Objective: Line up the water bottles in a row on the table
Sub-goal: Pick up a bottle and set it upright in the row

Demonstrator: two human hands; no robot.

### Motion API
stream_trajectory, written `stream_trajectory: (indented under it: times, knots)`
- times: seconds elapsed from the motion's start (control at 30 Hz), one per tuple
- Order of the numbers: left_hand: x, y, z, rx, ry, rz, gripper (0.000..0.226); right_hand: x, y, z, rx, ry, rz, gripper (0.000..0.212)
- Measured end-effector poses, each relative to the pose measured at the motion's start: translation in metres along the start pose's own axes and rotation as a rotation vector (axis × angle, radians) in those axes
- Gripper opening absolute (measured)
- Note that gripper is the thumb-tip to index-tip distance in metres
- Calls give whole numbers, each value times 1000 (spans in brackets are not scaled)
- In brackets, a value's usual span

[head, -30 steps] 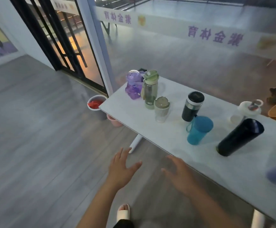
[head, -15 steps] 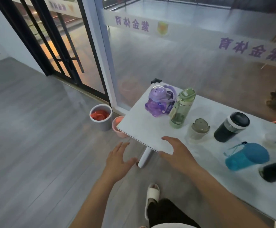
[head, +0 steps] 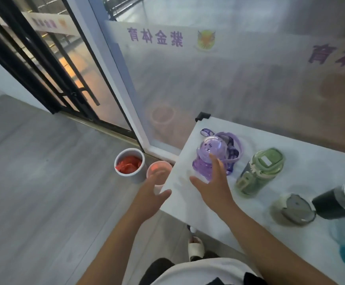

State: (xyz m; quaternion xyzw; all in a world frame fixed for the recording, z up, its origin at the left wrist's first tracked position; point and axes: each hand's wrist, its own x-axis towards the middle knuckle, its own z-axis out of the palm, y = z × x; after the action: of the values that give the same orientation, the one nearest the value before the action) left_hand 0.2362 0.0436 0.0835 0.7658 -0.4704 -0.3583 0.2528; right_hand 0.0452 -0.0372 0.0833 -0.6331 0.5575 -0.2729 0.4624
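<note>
Reaching is under way: the right hand (head: 212, 188), fingers spread and empty, seemingly just short of the translucent purple dome-lidded bottle (head: 209, 156) near the white table's (head: 190, 204) left end, must next close around it.

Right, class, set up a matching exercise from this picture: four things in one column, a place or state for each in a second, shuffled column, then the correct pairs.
Things
1. purple translucent bottle with a domed lid
2. green bottle with a flip lid
3. white bucket with red contents
4. left hand

Places or states
A. on the floor beside the table
B. open, beyond the table's corner
C. at the table's end, right hand reaching it
D. between the purple bottle and a grey-lidded cup

Pairs: 1-C, 2-D, 3-A, 4-B
</note>
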Motion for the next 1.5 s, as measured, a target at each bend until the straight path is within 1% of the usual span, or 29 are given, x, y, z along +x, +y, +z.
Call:
stream_trajectory:
  times: [0.07, 0.13, 0.27, 0.37, 0.43, 0.5, 0.57, 0.67, 0.73, 0.87, 0.93, 1.0, 1.07, 1.17, 1.27, 1.33, 1.5]
  knots:
    - [26, 5, -2, -48, -27, -8, 52, 4, 1, 3, 57, 32, 32, 89]
    - [53, 12, 1, -76, -84, -4, 54, 11, 5, 5, 109, 103, 63, 92]
    - [107, 32, 14, -148, -204, -3, 54, 15, 7, 11, 271, 195, 252, 95]
    - [134, 55, 19, -187, -321, 10, 54, 19, 2, 16, 532, 262, 366, 97]
    - [150, 66, 27, -271, -439, -19, 61, 28, -4, 19, 693, 310, 433, 98]
    - [164, 72, 32, -310, -564, -24, 66, 38, -6, 22, 770, 350, 494, 86]
    - [179, 74, 32, -316, -664, -43, 64, 49, -8, 28, 800, 364, 535, 73]
    - [196, 76, 28, -332, -741, -19, 58, 66, -13, 35, 809, 368, 570, 69]
    - [207, 75, 28, -359, -750, -33, 56, 79, -15, 35, 807, 387, 575, 68]
    - [228, 76, 28, -467, -699, -60, 50, 111, -21, 28, 800, 414, 576, 46]
    - [244, 79, 26, -511, -666, -48, 54, 131, -27, 23, 800, 408, 553, 39]
    - [261, 83, 24, -534, -641, -50, 58, 153, -34, 18, 795, 420, 525, 40]
    - [278, 89, 22, -563, -622, -69, 50, 174, -38, 14, 774, 433, 506, 46]
    - [302, 102, 19, -609, -605, -124, 34, 203, -44, 6, 782, 403, 489, 35]
    - [323, 113, 17, -641, -586, -203, 25, 227, -47, -3, 804, 384, 489, 32]
    - [335, 117, 18, -629, -576, -220, 27, 239, -48, -6, 807, 403, 504, 31]
    - [351, 127, 16, -603, -603, -212, 41, 259, -47, -14, 773, 425, 531, 33]
